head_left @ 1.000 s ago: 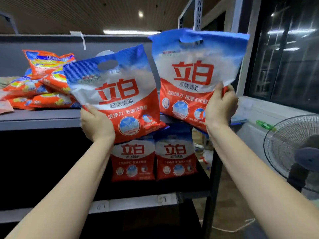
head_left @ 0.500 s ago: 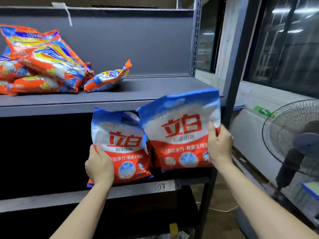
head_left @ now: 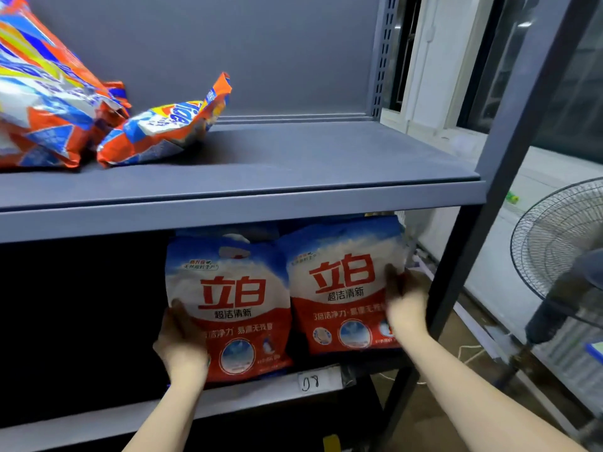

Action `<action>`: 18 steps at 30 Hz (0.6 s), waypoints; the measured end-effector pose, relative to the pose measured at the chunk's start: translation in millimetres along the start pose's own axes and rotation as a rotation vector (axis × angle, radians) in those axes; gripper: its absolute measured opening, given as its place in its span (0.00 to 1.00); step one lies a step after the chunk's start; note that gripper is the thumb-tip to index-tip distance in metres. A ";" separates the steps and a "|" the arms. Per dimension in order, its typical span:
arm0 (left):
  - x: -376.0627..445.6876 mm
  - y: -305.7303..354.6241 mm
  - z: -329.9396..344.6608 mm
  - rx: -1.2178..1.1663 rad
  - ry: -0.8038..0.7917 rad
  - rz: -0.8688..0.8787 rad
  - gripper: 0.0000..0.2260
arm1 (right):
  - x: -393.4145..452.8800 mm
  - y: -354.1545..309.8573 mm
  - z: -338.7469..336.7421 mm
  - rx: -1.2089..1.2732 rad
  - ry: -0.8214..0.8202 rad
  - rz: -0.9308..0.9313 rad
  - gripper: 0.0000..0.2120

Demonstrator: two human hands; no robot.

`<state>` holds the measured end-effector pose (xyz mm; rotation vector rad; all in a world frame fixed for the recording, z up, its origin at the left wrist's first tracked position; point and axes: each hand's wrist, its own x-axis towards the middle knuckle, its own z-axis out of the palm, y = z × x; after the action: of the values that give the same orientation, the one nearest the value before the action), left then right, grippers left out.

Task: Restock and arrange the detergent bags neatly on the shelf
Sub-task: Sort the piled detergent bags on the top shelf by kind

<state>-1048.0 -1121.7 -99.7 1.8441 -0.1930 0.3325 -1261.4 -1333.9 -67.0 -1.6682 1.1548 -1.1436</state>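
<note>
Hands (head_left: 182,344) gripping shelved detergent bags (head_left: 231,305)

Single head-worn view, close, facing forward and slightly down at shelf (head_left: 241,203) front

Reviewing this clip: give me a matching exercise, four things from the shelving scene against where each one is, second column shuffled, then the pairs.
Things:
1. left hand
2. right hand
3. orange bags
4. fan

Places:
A. upper shelf
B. on the right-hand red-and-blue bag
C. beyond the rack, far right
D. on the left-hand red-and-blue bag

Pairs: 1-D, 2-B, 3-A, 4-C
</note>
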 end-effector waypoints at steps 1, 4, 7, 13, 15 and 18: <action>1.8 -0.6 6.2 0.005 0.002 -0.012 0.21 | 3.2 2.8 7.9 -0.029 -0.011 -0.012 0.16; 5.2 -12.7 19.8 0.035 0.031 0.001 0.21 | 16.3 25.6 26.4 -0.178 -0.003 -0.005 0.33; 2.4 -37.1 30.1 0.159 0.019 -0.012 0.31 | 18.9 48.5 38.7 -0.346 -0.052 0.067 0.34; -12.7 -58.3 33.7 0.317 -0.058 0.153 0.42 | 9.9 60.9 38.7 -0.289 -0.049 -0.002 0.39; -24.3 -56.5 30.7 0.446 -0.131 0.391 0.41 | -5.8 59.7 28.6 -0.464 0.073 -0.191 0.36; -46.8 -45.5 41.7 0.548 -0.339 0.869 0.29 | -37.1 71.6 28.9 -0.668 -0.096 -0.599 0.34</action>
<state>-1073.3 -1149.9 -167.4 2.2634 -1.2572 0.7158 -1257.9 -1314.8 -150.4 -2.6836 1.0664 -1.0538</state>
